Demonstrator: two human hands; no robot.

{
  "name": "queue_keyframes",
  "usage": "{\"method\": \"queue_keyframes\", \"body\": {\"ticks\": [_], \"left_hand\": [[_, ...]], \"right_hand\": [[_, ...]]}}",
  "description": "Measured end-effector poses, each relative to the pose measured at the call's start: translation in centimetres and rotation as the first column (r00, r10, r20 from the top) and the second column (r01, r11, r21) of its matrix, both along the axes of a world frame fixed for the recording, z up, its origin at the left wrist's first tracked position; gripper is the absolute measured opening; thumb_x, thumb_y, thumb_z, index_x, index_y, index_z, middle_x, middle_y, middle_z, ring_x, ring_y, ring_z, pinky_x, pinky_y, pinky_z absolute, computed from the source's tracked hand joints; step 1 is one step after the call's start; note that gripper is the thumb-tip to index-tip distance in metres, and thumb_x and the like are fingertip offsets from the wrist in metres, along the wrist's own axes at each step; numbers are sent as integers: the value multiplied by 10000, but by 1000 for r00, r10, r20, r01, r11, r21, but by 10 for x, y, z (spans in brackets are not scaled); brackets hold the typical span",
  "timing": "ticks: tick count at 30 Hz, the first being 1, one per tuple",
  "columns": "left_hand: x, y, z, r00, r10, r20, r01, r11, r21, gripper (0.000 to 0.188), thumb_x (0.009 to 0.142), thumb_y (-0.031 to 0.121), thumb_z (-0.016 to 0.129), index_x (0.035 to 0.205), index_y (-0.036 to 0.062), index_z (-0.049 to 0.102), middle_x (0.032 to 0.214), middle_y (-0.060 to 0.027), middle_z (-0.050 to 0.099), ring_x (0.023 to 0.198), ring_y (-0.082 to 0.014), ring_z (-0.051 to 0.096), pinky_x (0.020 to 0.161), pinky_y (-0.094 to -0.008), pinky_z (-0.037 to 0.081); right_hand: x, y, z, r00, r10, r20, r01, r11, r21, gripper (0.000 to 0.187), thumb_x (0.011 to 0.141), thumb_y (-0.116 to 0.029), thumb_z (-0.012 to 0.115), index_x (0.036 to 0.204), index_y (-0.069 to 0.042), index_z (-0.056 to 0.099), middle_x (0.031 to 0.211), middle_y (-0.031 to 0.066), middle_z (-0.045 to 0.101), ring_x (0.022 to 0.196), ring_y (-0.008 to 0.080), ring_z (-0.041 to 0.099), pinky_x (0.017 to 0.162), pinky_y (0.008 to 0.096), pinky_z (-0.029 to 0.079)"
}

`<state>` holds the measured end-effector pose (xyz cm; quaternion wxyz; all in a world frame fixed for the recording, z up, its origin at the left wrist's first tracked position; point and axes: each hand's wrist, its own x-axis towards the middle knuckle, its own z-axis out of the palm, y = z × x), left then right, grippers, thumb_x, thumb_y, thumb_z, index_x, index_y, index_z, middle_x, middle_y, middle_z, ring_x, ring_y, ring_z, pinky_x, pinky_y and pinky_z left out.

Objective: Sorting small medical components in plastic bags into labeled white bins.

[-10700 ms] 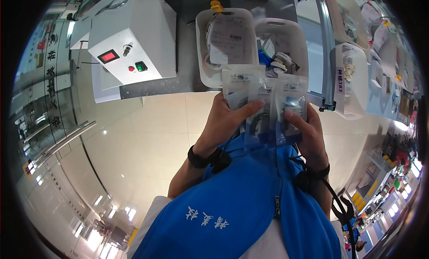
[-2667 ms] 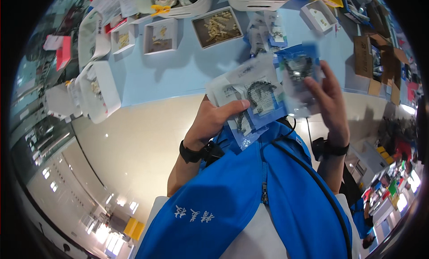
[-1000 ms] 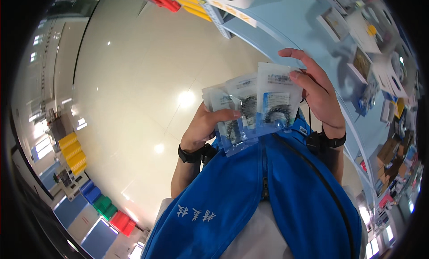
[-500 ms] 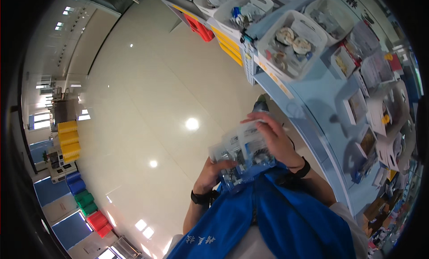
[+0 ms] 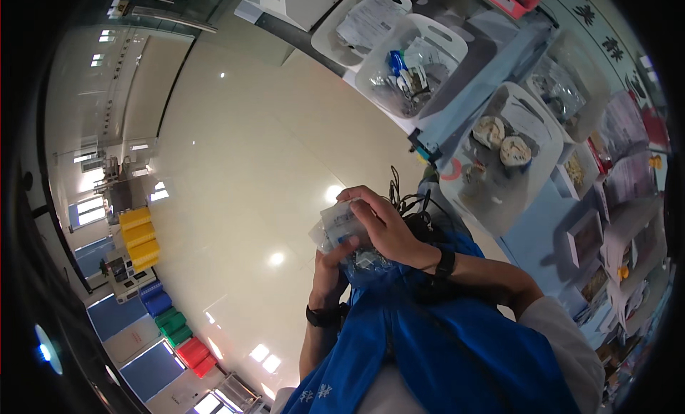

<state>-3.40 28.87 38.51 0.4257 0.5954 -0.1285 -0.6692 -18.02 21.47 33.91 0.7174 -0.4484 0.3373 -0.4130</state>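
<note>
Clearly, both hands meet on one small stack of clear packets [image 5: 338,223], which sits in front of the blue vest [image 5: 457,350], over the pale tiled floor [image 5: 228,193]. The left hand [image 5: 330,270] grips the stack from its lower left side: its thumb presses flat across the front, while its other fingers are mostly hidden behind. The right hand [image 5: 391,232] comes in from the other side, thumb on the front and forefinger curved over near the top edge — nearly closed, with the plastic pinched between. The packets overlap in a loose fan, pale at the top and bluish lower down; what lies inside them is too small and glossy to tell. Black wristbands [image 5: 445,263] circle both wrists, and dark cables [image 5: 414,205] loop up just beyond the right hand. Well apart from the hands, toward the upper right, a white bin [image 5: 492,208] on a light blue table [image 5: 529,244] holds two round, cream-coloured pieces [image 5: 515,150]. Beyond it stand a second bin [image 5: 457,48] with a blue item inside and a third [image 5: 325,40] with papers. Yellow, blue, green and red containers [image 5: 139,237] line up far off at the left.
</note>
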Motion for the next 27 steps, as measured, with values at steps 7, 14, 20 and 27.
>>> {"method": "queue_keyframes", "body": {"ticks": [7, 14, 20, 27], "left_hand": [[34, -115, -19, 949, -296, 112, 301, 953, -31, 434, 910, 12, 604, 1337, -52, 566, 1236, -156, 677, 1138, -268, 682, 955, -380, 576], [72, -280, -54, 915, -403, 10, 400, 912, 89, 451, 898, 3, 614, 1345, -51, 578, 1212, -148, 684, 1096, -253, 690, 924, -374, 587], [131, -439, -109, 826, -563, 14, 558, 822, 110, 337, 893, 46, 647, 1219, -39, 635, 1026, -93, 686, 927, -219, 693, 809, -361, 597], [155, -519, -130, 779, -622, -75, 626, 768, 138, 366, 901, 45, 630, 1253, -50, 600, 1090, -134, 677, 957, -260, 720, 843, -378, 619]], "right_hand": [[9, -82, -19, 990, -75, 119, 59, 989, 136, 291, 1083, -140, 501, 1339, -24, 580, 1280, 81, 645, 1182, 156, 597, 1038, 313, 460], [16, -132, -59, 905, -424, 41, 379, 847, 374, 391, 1067, -174, 569, 1413, 5, 533, 1361, 138, 634, 1275, 195, 597, 1070, 329, 466], [68, -180, -64, 833, -553, -17, 462, 678, 571, 487, 1093, -234, 520, 1476, 64, 472, 1326, 162, 657, 1250, 227, 617, 1100, 366, 468], [121, -263, -106, 704, -709, 42, 433, 475, 766, 659, 1055, -344, 612, 1531, 53, 390, 1328, 177, 636, 1222, 236, 620, 1064, 395, 503]]}}
